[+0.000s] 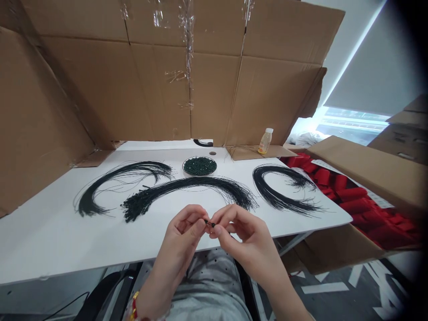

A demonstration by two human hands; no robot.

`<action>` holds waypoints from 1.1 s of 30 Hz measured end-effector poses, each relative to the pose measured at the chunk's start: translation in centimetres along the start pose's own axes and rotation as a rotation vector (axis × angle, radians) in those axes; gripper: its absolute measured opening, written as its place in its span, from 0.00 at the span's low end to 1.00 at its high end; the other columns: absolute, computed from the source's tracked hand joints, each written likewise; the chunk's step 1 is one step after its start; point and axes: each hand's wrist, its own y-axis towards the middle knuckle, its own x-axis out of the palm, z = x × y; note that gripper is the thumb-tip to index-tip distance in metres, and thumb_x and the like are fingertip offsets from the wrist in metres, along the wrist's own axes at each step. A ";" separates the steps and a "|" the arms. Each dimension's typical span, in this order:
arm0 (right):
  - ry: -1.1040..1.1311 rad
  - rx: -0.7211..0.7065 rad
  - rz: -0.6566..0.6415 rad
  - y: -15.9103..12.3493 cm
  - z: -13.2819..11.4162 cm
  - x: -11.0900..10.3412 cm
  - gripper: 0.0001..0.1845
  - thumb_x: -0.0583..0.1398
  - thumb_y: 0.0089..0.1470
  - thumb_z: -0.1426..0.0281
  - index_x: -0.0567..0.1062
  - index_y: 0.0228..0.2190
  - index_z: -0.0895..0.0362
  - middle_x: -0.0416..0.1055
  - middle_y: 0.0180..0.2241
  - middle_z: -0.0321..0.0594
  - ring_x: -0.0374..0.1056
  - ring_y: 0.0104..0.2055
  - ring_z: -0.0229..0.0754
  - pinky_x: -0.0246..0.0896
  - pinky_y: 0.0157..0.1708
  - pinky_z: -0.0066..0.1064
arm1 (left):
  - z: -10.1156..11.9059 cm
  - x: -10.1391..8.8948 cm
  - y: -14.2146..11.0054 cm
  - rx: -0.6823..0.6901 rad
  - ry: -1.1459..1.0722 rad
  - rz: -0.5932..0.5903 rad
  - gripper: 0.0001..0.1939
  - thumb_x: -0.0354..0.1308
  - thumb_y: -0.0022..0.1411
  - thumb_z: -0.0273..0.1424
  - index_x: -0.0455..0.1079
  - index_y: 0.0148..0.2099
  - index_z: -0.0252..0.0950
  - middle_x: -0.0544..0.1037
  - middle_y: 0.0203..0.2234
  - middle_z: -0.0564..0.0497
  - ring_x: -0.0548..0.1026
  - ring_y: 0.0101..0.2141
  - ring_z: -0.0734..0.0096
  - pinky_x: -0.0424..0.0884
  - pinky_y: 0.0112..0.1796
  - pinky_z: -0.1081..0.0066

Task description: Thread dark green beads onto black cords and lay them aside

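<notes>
My left hand (183, 236) and my right hand (245, 236) meet over the table's front edge, thumbs and forefingers closed in a pinch. Between the fingertips shows a short length of black cord (209, 223) with small dark beads or knots on it; the rest is hidden by my fingers. Just beyond my hands lies a curved bundle of black cords (197, 183), its left end thick with dark bead-like pieces (136, 204). Behind this bundle a round dish (183, 168) holds many small dark green beads (200, 165).
More black cord bundles lie at left (100, 187) and right (267, 187) on the white table (67, 240). Tall cardboard (150, 89) walls the back and left. A small bottle (265, 141) stands at back right. Beside the table is a carton of red rolls (354, 194).
</notes>
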 end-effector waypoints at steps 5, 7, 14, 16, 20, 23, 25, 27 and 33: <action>0.001 0.002 0.001 -0.3 0.1 -0.1 0.08 0.65 0.57 0.74 0.74 0.27 0.55 0.76 0.33 0.38 0.73 0.34 0.38 0.75 0.37 0.28 | 0.0 0.0 0.0 0.005 0.010 -0.012 0.10 0.77 0.52 0.34 0.81 0.34 0.37 0.79 0.28 0.54 0.77 0.29 0.78 0.73 0.34 0.82; 0.003 0.006 0.000 -0.3 0.0 -0.1 0.07 0.65 0.56 0.74 0.74 0.27 0.55 0.77 0.33 0.37 0.74 0.34 0.37 0.74 0.37 0.27 | 0.2 0.1 -0.1 0.015 0.024 -0.006 0.11 0.78 0.51 0.35 0.81 0.34 0.37 0.80 0.27 0.54 0.77 0.29 0.79 0.73 0.33 0.82; -0.027 0.008 -0.024 -0.1 -0.4 -0.1 0.08 0.65 0.54 0.76 0.73 0.26 0.56 0.76 0.31 0.36 0.72 0.33 0.36 0.72 0.36 0.24 | 0.3 -0.4 -0.2 0.135 0.208 0.060 0.10 0.78 0.50 0.36 0.82 0.33 0.40 0.82 0.27 0.55 0.78 0.30 0.78 0.73 0.33 0.84; -0.039 0.026 -0.029 -0.3 -0.6 -0.2 0.08 0.65 0.54 0.76 0.73 0.26 0.56 0.77 0.32 0.36 0.72 0.35 0.36 0.71 0.36 0.24 | 0.3 -0.7 -0.2 0.176 0.279 0.060 0.10 0.78 0.51 0.37 0.83 0.34 0.41 0.82 0.27 0.55 0.78 0.30 0.77 0.74 0.33 0.83; -0.093 0.061 -0.067 -0.5 -0.8 -0.7 0.08 0.65 0.54 0.77 0.73 0.26 0.55 0.78 0.34 0.36 0.74 0.38 0.37 0.70 0.38 0.24 | 1.0 -0.9 -0.5 0.265 0.444 0.024 0.05 0.75 0.55 0.31 0.83 0.34 0.42 0.82 0.28 0.54 0.79 0.31 0.73 0.74 0.33 0.79; -0.144 0.076 -0.122 -0.5 -1.0 -1.1 0.06 0.64 0.55 0.77 0.75 0.28 0.55 0.79 0.36 0.36 0.74 0.39 0.37 0.71 0.41 0.26 | 1.8 -0.8 -0.9 0.376 0.595 0.000 0.04 0.73 0.57 0.26 0.82 0.34 0.42 0.81 0.27 0.54 0.76 0.30 0.73 0.71 0.33 0.77; -0.167 0.078 -0.153 -0.4 -1.1 -1.2 0.05 0.64 0.56 0.76 0.76 0.30 0.55 0.79 0.36 0.36 0.74 0.39 0.37 0.71 0.41 0.26 | 2.2 -1.0 -1.1 0.427 0.702 -0.058 0.05 0.71 0.59 0.25 0.82 0.35 0.42 0.80 0.26 0.55 0.75 0.30 0.72 0.69 0.32 0.75; -0.176 0.069 -0.165 -0.3 -1.2 -1.3 0.05 0.64 0.56 0.76 0.76 0.30 0.55 0.79 0.36 0.36 0.74 0.39 0.37 0.72 0.41 0.26 | 2.5 -1.1 -1.1 0.456 0.771 -0.108 0.06 0.70 0.60 0.25 0.82 0.37 0.43 0.81 0.27 0.55 0.76 0.30 0.71 0.68 0.32 0.74; -0.183 0.050 -0.157 -0.3 -1.4 -1.2 0.07 0.63 0.54 0.78 0.75 0.29 0.55 0.79 0.36 0.36 0.75 0.39 0.38 0.72 0.41 0.26 | 2.3 -0.6 -1.3 0.444 0.679 -0.072 0.07 0.70 0.60 0.24 0.82 0.36 0.43 0.82 0.27 0.55 0.76 0.30 0.71 0.70 0.33 0.75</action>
